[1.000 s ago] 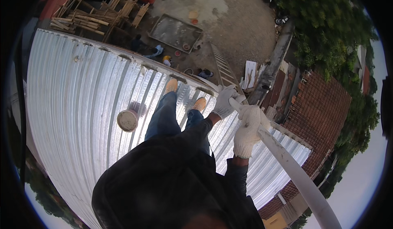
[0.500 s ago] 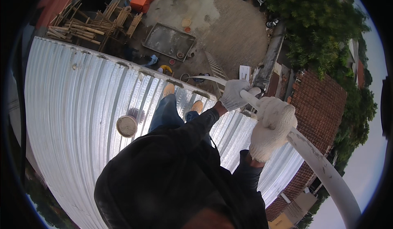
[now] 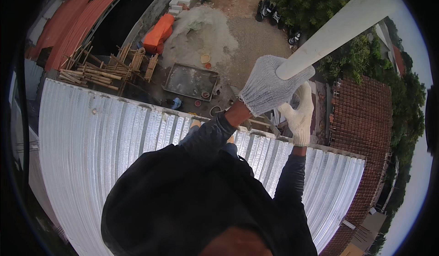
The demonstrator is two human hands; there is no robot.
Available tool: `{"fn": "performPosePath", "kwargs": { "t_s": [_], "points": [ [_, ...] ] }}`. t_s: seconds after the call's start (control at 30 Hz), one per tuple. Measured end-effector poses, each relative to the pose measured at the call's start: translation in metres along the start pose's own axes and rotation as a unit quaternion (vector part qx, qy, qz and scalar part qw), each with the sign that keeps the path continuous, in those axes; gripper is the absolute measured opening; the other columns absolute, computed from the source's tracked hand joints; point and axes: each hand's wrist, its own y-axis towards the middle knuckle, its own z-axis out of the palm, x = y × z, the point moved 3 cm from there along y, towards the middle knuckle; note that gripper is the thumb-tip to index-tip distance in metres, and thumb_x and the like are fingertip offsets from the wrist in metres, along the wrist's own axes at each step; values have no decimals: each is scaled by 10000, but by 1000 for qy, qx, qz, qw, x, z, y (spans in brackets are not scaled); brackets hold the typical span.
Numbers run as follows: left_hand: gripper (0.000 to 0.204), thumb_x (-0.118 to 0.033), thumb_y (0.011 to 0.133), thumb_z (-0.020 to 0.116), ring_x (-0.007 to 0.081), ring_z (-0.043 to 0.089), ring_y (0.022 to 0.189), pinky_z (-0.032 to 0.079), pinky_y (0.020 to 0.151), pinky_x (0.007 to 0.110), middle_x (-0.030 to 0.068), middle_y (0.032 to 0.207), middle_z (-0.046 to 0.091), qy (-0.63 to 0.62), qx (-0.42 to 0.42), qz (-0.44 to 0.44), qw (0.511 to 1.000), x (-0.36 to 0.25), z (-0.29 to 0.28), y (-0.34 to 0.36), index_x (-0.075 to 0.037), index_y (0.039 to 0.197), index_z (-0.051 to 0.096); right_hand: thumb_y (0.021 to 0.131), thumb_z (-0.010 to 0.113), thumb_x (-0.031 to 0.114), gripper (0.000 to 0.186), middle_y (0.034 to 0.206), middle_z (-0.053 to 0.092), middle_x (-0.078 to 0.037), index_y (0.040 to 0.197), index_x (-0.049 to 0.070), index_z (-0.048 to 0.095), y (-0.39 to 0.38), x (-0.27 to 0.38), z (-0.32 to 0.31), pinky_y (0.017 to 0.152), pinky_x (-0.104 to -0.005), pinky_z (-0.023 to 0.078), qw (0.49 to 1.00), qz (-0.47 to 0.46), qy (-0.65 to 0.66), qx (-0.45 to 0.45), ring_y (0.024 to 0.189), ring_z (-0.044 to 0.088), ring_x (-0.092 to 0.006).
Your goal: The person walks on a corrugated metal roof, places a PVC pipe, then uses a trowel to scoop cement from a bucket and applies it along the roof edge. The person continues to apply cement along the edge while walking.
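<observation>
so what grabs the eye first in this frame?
The long pale pipe slanting in from the upper right, with both white-gloved hands on its lower end: the left hand wrapped around it, the right hand just beneath. Below them a bright corrugated metal roof fills the lower left, with a yard of stacked timber past its far edge.
</observation>
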Motion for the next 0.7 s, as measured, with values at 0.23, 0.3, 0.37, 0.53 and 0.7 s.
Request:
{"fn": "performPosePath", "kwargs": {
  "t_s": [0.23,0.3,0.37,0.53,0.7],
  "points": [
    [492,-264,1058,748,167,624,1164,497,971,350,118,1342,633,-206,333,152,908,-125,-14,110,-91,1482,570,987,815,245,336,707,593,-2,842,6,627,-10,-108,153,621,-377,471,965,74,198,-157,697,598,-137],
    [652,-209,1077,715,187,524,1413,417,1179,367,153,1591,505,-346,445,193,803,-114,-55,155,-94,1641,410,1062,764,307,519,597,484,38,679,79,498,17,-47,126,512,-325,358,950,113,240,-163,569,476,-80],
    [768,-300,963,819,228,539,1430,417,1209,399,145,1571,550,-279,322,170,889,-88,-80,137,-98,1613,463,1054,757,421,524,580,446,43,692,133,512,37,5,63,493,-298,358,945,102,257,-177,495,438,-83],
    [1091,-585,690,960,375,560,1442,421,1233,455,178,1544,602,165,198,-156,954,89,-20,-76,-110,1575,537,1016,801,438,437,566,456,48,770,124,621,50,142,-37,476,-306,367,914,-58,369,-158,466,421,-89],
    [437,-458,906,850,256,733,758,551,697,392,71,828,754,113,23,-163,980,127,76,-109,-47,1024,764,1128,587,371,387,994,697,-102,1330,42,622,50,179,-147,550,-297,552,881,-250,399,-46,657,633,-156]
  ]
}}
